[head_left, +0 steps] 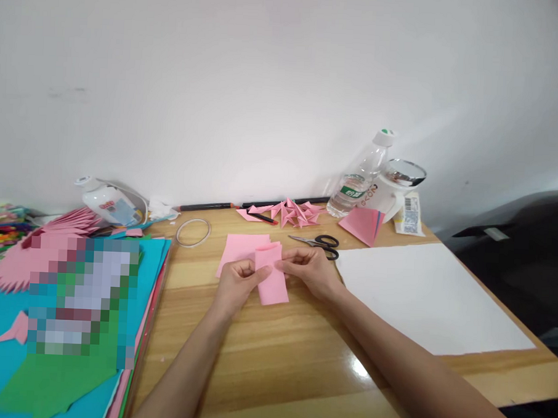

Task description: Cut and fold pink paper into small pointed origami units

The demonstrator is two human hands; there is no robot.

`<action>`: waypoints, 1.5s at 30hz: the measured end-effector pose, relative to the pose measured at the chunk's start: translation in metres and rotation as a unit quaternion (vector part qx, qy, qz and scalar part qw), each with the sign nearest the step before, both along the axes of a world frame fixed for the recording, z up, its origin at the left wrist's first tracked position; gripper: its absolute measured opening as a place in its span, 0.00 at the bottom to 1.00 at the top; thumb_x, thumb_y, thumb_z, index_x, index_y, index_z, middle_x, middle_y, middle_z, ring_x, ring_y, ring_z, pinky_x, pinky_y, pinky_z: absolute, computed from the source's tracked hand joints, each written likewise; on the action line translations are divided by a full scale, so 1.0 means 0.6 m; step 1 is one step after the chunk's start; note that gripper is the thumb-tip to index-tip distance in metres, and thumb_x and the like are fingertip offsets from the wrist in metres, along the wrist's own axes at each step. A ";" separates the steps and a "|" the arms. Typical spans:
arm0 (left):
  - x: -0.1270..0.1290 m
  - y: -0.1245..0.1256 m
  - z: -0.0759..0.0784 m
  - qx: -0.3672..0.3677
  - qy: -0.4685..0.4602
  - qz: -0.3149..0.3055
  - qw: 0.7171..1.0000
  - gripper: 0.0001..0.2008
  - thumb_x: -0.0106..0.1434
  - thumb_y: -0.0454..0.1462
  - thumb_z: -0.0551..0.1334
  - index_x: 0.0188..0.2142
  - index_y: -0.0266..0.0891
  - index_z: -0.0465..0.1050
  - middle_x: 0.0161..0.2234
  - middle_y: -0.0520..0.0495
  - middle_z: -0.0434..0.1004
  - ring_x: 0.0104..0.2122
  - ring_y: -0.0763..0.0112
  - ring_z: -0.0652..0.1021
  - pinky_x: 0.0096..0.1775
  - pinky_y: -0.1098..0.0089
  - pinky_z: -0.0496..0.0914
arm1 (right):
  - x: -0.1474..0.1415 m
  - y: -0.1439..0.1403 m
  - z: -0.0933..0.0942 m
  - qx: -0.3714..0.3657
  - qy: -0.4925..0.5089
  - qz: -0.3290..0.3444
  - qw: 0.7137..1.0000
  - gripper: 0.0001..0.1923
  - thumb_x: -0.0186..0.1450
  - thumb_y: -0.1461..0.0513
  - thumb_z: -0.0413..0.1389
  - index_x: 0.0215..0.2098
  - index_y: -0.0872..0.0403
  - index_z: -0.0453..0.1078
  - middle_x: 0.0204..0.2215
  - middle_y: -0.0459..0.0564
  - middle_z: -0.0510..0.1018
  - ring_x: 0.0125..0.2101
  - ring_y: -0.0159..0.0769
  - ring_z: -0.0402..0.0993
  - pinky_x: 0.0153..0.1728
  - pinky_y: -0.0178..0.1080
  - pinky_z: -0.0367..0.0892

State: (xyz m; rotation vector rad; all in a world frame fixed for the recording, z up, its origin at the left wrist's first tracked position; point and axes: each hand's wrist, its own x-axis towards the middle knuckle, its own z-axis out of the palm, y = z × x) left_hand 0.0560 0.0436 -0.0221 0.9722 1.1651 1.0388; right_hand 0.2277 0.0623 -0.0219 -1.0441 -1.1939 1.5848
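At the middle of a wooden counter, a person folds a small pink paper strip, its far end already turned over into a short flap. Both hands are closed on it: the left hand pinches the strip's left edge between thumb and curled fingers, while the right hand grips the folded far end from the right, fingertips pressing along the crease. The strip is lifted slightly, its near end hanging toward the person, just over a stack of pink paper sheets lying flat behind it.

Black-handled scissors lie just beyond the right hand, a clear tape ring sits to the far left of the hands, and a heap of finished pink folded pieces rests near the wall beside a plastic water bottle. A large white sheet covers the right side; coloured paper is stacked at left.

A clean fold here would seem to call for matching the edges squarely before pressing, then running a fingertip firmly along the crease while the other hand steadies the strip against slipping.
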 end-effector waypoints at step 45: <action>0.003 -0.007 0.022 0.026 0.131 -0.180 0.975 0.21 0.48 0.50 0.65 0.14 0.36 0.65 0.13 0.57 0.53 0.17 0.81 0.52 0.22 0.73 0.43 | 0.011 0.007 -0.002 0.087 -0.104 0.118 0.984 0.18 0.51 0.60 0.64 0.40 0.56 0.73 0.29 0.49 0.80 0.29 0.35 0.74 0.31 0.36 0.65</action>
